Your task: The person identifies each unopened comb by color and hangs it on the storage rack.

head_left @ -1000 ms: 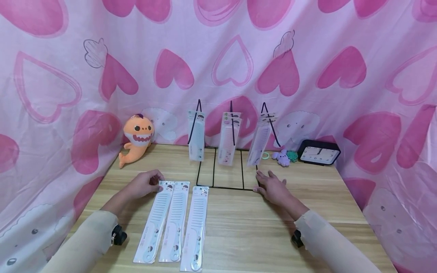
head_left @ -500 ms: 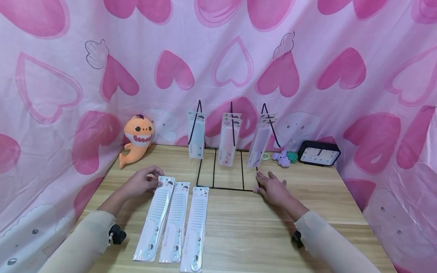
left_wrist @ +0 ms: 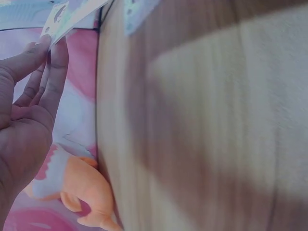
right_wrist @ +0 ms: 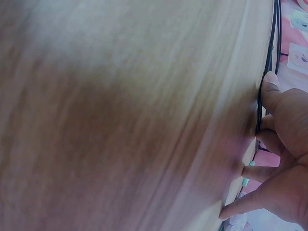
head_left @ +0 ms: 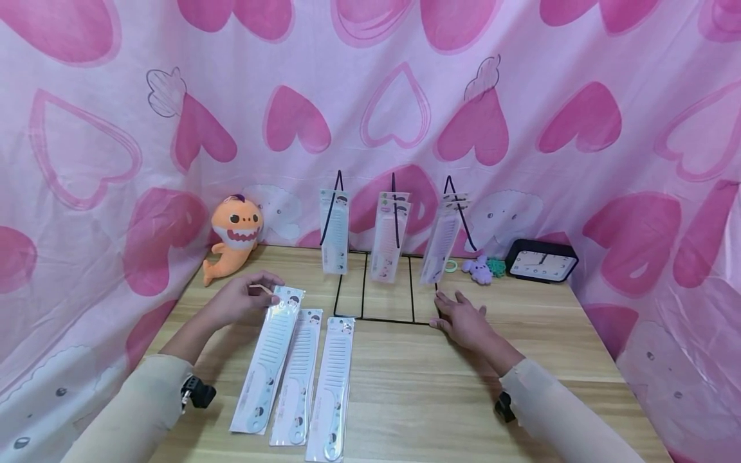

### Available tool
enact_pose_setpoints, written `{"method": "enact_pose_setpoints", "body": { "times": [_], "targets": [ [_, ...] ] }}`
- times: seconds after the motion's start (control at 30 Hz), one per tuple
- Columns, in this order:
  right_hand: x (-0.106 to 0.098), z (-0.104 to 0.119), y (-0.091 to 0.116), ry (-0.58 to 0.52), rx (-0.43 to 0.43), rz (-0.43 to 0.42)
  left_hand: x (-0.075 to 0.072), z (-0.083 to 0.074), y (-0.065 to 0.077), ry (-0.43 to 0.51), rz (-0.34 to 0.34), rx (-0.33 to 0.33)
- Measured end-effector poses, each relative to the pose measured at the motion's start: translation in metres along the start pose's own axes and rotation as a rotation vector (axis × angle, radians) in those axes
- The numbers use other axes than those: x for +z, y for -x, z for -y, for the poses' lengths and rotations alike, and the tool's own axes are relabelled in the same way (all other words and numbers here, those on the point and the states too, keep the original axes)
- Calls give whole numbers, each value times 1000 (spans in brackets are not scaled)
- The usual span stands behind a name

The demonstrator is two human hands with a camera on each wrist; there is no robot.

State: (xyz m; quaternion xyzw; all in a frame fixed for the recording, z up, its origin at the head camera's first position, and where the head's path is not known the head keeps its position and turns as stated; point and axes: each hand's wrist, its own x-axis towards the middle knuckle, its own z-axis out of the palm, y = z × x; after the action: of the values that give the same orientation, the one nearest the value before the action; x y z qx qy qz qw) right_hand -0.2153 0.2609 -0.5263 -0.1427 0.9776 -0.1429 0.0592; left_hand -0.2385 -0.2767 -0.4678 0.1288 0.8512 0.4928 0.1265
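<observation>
My left hand [head_left: 240, 301] pinches the top end of a packaged pale-blue comb [head_left: 268, 360], its upper end raised off the table. In the left wrist view, thumb and fingers hold the clear edge of this pack [left_wrist: 72, 18]. To its right lie two similar packaged combs, a middle one [head_left: 299, 376] and a right one [head_left: 332, 386]. My right hand [head_left: 466, 321] rests with spread fingers at the front right corner of a black wire rack [head_left: 386, 319]. On the rack hang a blue comb pack [head_left: 334, 235], pink packs [head_left: 388, 241] and purple packs [head_left: 441, 239].
An orange shark plush [head_left: 233, 235] sits at the back left of the wooden table [head_left: 440, 399]. Behind my right hand are a purple toy [head_left: 478, 269], a green toy [head_left: 495, 266], a pale green ring [head_left: 450, 264] and a black clock [head_left: 541, 259]. Pink heart-print cloth [head_left: 295, 119] surrounds the table.
The left hand has lifted the top end of the leftmost comb pack and brought it slightly right and away from me. My right hand has stayed at the rack's corner.
</observation>
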Motion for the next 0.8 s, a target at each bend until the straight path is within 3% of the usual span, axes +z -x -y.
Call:
{"method": "enact_pose_setpoints", "body": {
  "times": [0.17,0.47,0.8],
  "targets": [
    [0,0,0,-3,-4,-5,-2,-15,1,14,-5,14],
    [-1,0,1,-6,-1,-5,-1,-49,2,-45,-58,41],
    [1,0,0,0,3,0,5,-80,5,-52,-115,123]
  ]
}}
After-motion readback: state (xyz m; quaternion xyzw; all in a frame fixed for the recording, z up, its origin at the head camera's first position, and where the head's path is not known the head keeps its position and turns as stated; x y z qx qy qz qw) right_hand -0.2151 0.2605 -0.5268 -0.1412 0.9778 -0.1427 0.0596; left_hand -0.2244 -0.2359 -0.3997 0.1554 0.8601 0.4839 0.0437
